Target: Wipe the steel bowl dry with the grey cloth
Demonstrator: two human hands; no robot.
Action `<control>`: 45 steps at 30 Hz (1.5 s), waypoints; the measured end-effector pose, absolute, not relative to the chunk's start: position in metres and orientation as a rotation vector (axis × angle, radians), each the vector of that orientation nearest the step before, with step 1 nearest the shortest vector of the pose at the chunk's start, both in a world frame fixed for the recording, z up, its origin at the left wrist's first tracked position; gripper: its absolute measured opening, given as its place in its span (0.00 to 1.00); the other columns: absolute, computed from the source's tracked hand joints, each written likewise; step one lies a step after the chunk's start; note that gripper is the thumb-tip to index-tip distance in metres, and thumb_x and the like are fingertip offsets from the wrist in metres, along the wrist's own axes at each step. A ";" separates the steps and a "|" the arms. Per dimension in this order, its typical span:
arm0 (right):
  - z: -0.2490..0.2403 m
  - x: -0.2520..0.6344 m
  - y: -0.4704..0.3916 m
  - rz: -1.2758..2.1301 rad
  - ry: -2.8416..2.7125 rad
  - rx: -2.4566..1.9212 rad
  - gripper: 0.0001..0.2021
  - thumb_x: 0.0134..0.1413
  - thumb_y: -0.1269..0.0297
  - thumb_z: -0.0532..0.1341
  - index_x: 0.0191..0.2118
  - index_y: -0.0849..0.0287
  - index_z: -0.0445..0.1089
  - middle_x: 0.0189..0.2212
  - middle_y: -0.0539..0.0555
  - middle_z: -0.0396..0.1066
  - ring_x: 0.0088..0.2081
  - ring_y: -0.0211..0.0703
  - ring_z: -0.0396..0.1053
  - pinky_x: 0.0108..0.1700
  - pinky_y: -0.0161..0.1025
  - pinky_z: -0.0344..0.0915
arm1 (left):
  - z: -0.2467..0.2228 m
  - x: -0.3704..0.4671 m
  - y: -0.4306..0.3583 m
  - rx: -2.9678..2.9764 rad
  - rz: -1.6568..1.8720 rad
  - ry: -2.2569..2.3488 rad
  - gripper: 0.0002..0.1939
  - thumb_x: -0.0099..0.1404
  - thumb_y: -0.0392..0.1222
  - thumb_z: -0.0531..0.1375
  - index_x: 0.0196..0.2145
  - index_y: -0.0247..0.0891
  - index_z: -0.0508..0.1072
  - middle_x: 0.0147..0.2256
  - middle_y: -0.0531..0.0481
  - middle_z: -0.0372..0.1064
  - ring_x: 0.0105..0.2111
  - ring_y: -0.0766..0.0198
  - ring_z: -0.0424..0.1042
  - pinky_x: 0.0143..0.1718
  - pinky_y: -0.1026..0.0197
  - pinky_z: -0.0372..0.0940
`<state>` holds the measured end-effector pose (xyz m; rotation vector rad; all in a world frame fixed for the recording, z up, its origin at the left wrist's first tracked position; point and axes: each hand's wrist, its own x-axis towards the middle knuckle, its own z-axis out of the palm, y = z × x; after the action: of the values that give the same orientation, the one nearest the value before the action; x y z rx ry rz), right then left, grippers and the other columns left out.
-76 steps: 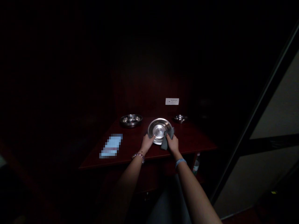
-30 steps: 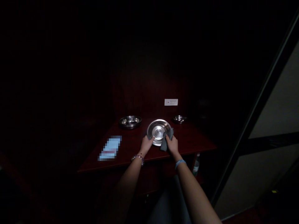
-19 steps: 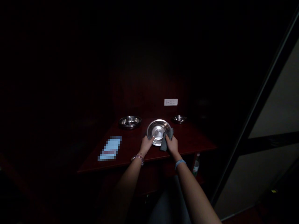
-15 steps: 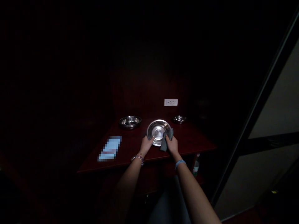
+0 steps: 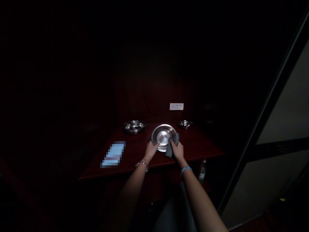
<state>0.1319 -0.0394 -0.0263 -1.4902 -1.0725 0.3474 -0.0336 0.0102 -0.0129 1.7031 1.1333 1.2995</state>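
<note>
A shiny round metal bowl (image 5: 163, 138) is tilted with its inside facing me, above the dark red table. My left hand (image 5: 151, 150) grips its lower left rim, thumb on the inside and fingers behind. On the right side of the rim, my right hand (image 5: 177, 150) is closed around a grey cloth (image 5: 169, 149), which is pressed against the bowl. The fingers of both hands are partly hidden behind the bowl and cloth.
The red table (image 5: 135, 158) bears another metal bowl (image 5: 134, 127) at the back left, a smaller bowl (image 5: 185, 124) at the back right and a blurred light-blue item (image 5: 113, 155). A socket (image 5: 176, 106) is on the back wall. Below right stands a bottle (image 5: 202, 172).
</note>
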 end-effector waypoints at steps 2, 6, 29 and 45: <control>-0.026 0.132 -0.040 0.344 -1.079 -1.488 0.18 0.63 0.55 0.59 0.47 0.63 0.78 0.44 0.64 0.80 0.45 0.52 0.79 0.46 0.39 0.70 | -0.012 -0.034 0.010 1.707 1.301 1.135 0.18 0.63 0.38 0.61 0.50 0.29 0.75 0.53 0.33 0.76 0.54 0.51 0.75 0.56 0.56 0.66; -0.024 0.131 -0.042 0.347 -1.085 -1.480 0.18 0.63 0.55 0.59 0.45 0.63 0.78 0.43 0.64 0.81 0.44 0.52 0.79 0.45 0.39 0.70 | -0.013 -0.034 0.010 1.699 1.317 1.120 0.19 0.61 0.38 0.62 0.50 0.30 0.75 0.52 0.34 0.76 0.53 0.51 0.76 0.56 0.56 0.67; -0.022 0.131 -0.044 0.355 -1.065 -1.474 0.16 0.62 0.55 0.60 0.44 0.62 0.78 0.41 0.62 0.81 0.42 0.50 0.79 0.44 0.38 0.70 | -0.017 -0.034 0.015 1.665 1.318 1.074 0.20 0.57 0.40 0.67 0.47 0.30 0.77 0.48 0.37 0.79 0.49 0.52 0.78 0.54 0.55 0.69; -0.031 0.134 -0.035 0.374 -1.057 -1.434 0.18 0.62 0.54 0.59 0.46 0.63 0.77 0.43 0.62 0.81 0.44 0.51 0.79 0.45 0.38 0.70 | -0.018 -0.033 0.015 1.655 1.297 1.016 0.27 0.56 0.49 0.69 0.50 0.32 0.76 0.50 0.37 0.78 0.50 0.53 0.78 0.54 0.56 0.70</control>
<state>0.1342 -0.0350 -0.0309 -1.4335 -1.0566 0.3740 -0.0329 0.0146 -0.0183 1.6549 1.0161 1.2975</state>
